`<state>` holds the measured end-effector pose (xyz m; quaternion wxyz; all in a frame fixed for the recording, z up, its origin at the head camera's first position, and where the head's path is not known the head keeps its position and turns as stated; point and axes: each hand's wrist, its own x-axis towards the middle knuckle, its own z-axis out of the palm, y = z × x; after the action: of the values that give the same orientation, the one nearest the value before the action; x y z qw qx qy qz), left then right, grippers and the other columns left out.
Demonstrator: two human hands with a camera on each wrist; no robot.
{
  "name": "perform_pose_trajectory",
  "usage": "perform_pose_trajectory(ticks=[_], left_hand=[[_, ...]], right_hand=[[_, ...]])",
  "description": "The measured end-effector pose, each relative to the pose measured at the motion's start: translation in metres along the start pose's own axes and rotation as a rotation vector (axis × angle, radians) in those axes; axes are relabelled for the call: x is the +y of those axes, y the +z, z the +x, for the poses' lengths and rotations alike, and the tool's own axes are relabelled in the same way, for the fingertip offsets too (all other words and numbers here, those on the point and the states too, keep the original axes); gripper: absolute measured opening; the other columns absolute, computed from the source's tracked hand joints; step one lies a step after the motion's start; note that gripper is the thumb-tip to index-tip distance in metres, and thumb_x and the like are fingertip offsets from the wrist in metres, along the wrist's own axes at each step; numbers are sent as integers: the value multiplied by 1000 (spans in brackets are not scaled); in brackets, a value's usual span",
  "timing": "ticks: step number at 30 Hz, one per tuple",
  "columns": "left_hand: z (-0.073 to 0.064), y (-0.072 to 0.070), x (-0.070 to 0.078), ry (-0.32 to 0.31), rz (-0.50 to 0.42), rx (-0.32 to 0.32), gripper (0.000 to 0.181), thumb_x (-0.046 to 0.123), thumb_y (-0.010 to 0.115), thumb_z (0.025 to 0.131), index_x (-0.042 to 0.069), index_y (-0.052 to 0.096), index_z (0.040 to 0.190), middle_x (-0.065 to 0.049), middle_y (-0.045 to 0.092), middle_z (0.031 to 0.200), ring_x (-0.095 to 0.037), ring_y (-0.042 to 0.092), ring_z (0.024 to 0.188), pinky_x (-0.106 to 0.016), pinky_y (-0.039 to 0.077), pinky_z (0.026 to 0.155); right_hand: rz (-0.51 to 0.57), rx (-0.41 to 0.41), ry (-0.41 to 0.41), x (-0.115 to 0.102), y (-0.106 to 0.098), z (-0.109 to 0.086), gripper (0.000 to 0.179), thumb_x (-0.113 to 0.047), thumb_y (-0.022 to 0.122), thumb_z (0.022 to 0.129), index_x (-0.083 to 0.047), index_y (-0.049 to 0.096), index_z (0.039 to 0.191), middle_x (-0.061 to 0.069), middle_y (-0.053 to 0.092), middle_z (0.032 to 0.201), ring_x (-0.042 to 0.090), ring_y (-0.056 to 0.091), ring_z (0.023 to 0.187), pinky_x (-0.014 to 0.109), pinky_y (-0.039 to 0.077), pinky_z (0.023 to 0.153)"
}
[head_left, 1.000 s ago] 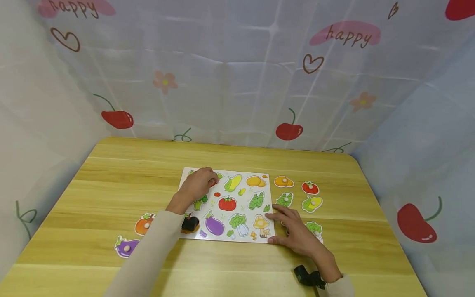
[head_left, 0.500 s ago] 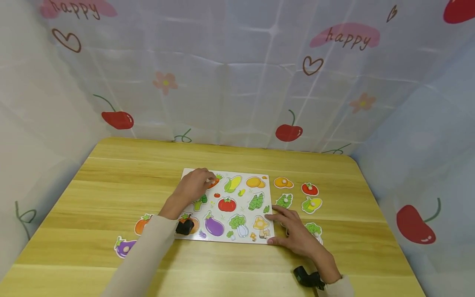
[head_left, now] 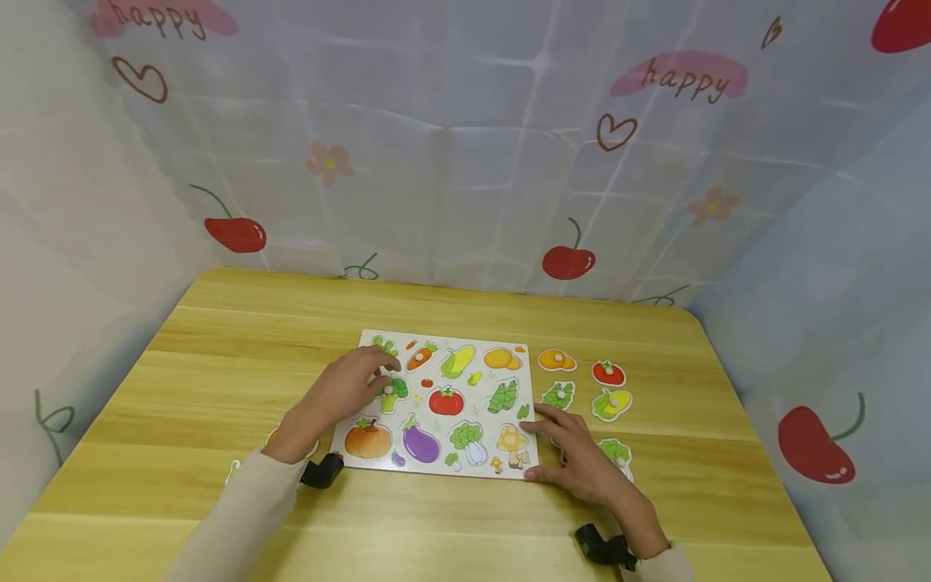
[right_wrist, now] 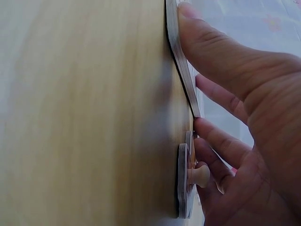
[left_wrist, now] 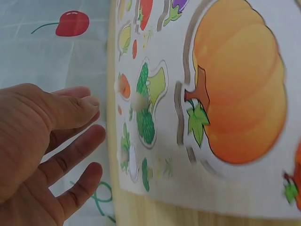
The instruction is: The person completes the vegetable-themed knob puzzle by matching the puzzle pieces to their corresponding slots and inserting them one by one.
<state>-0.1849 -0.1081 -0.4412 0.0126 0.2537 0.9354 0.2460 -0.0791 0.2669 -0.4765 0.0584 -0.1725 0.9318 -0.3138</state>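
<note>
A white vegetable puzzle board [head_left: 414,412] lies flat on the table. My left hand [head_left: 347,384] hovers over its left side beside the broccoli piece [head_left: 395,398], fingers apart and holding nothing; the left wrist view shows the same. The carrot piece [head_left: 419,357] sits in its matching spot, its knob showing. My right hand [head_left: 578,455] rests at the board's lower right corner, with the thumb on the corner and the fingers spread along the right edge. In the right wrist view a knobbed piece [right_wrist: 182,181] stands under those fingers.
Right of the board lie loose knobbed pieces: potato [head_left: 557,360], tomato [head_left: 608,373], corn [head_left: 611,402], a green vegetable [head_left: 558,394] and bok choy [head_left: 616,454]. Left pieces are mostly hidden by my left arm. A black wrist camera [head_left: 602,544] is on the right wrist.
My left hand has let go of the carrot piece and drawn back left and toward me, uncovering it on the board. The right hand has stayed still.
</note>
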Motion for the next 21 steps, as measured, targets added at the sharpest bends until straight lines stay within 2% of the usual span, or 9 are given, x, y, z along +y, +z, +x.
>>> perform_pose_trajectory(ticks=[7, 11, 15, 21], left_hand=[[-27, -11, -10, -21, 41, 33, 21, 2, 72, 89, 8, 74, 109, -8, 71, 114, -24, 67, 96, -43, 57, 83], [-45, -17, -20, -31, 64, 54, 23, -2, 73, 86, 6, 74, 108, -8, 71, 110, -28, 67, 99, -45, 57, 83], [-64, -23, -31, -55, 64, 58, 22, -3, 72, 86, 6, 74, 106, -8, 72, 106, -27, 68, 94, -45, 58, 81], [-92, -33, -43, -88, 55, 56, 19, -2, 74, 85, 9, 74, 101, 0, 72, 97, -20, 68, 84, -39, 58, 72]], right_hand=[[3, 4, 5, 0, 2, 1, 63, -36, 85, 77, -22, 63, 135, 12, 41, 157, 40, 35, 140, 62, 39, 105], [20, -3, 21, 0, 2, 1, 63, -40, 84, 78, -23, 63, 135, 11, 41, 157, 39, 34, 141, 62, 38, 107], [18, -4, 25, 0, 2, 1, 63, -39, 84, 78, -23, 62, 135, 11, 40, 157, 39, 34, 141, 62, 38, 107], [9, -2, 29, 0, 1, 1, 63, -41, 83, 78, -24, 62, 135, 9, 40, 158, 38, 34, 141, 61, 39, 107]])
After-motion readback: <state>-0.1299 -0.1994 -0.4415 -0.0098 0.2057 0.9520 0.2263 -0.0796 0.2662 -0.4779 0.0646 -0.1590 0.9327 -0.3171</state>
